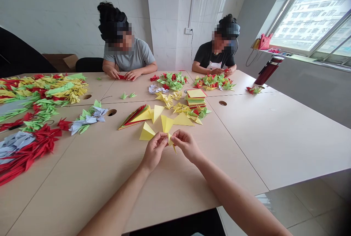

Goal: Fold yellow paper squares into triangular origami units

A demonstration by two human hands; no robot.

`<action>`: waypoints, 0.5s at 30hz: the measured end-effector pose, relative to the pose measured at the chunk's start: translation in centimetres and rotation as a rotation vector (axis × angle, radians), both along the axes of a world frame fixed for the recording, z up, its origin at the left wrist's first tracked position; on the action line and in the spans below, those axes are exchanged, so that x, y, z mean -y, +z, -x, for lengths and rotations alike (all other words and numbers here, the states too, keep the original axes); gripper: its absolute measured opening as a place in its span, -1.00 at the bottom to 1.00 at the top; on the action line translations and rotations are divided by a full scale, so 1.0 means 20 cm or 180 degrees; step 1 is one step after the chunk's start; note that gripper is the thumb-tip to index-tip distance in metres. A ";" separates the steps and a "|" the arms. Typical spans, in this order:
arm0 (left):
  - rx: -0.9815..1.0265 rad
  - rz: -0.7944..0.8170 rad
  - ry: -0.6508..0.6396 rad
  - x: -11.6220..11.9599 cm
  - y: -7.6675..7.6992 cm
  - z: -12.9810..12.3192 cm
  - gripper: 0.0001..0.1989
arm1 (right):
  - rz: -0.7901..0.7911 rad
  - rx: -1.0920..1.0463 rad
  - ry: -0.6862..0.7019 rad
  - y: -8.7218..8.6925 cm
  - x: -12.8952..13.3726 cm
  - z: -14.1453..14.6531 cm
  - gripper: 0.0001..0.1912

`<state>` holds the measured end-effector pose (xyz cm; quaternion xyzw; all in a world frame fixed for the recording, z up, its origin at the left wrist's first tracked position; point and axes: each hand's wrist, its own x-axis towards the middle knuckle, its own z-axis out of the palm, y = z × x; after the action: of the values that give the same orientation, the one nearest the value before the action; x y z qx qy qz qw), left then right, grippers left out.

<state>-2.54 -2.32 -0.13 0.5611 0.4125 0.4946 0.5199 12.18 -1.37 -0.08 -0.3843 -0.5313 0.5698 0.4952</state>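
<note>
Between my two hands a small folded yellow paper (170, 140) is pinched, one pointed end hanging down. My left hand (155, 149) grips its left side with thumb and forefinger. On its right side my right hand (187, 146) does the same. Just beyond the fingers lie several folded yellow paper pieces (147, 132). A fan of red, green and yellow folded papers (134, 116) rests behind them to the left. Farther back stands a stack of square papers (196, 99), with yellow folded cranes (168, 99) beside it.
Heaps of folded cranes (41, 148) cover the table's left side. Two people sit across, one handling red paper (124, 77), with crane piles (214, 81) near them. A dark red bottle (269, 70) stands at the far right. The table (246, 137) has round holes.
</note>
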 end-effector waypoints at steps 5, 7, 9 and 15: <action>0.0420 0.0162 -0.0259 0.01 0.02 -0.02 -0.81 | 0.0007 -0.0012 -0.0172 0.00 0.00 0.01 -0.73; 0.0472 0.0186 -0.0243 0.01 0.02 -0.02 -0.82 | -0.0019 -0.0012 -0.0177 0.00 0.00 0.01 -0.73; 0.0421 0.0182 -0.0143 0.00 0.02 -0.02 -0.82 | -0.0032 -0.0018 -0.0142 -0.01 0.00 0.01 -0.74; 0.0016 -0.0074 0.0012 0.00 0.01 0.00 -0.84 | 0.0037 -0.0070 0.0043 0.02 0.00 0.00 -0.77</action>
<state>-2.47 -2.33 0.11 0.5652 0.4065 0.5017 0.5135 12.19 -1.46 0.23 -0.3773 -0.5251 0.5804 0.4950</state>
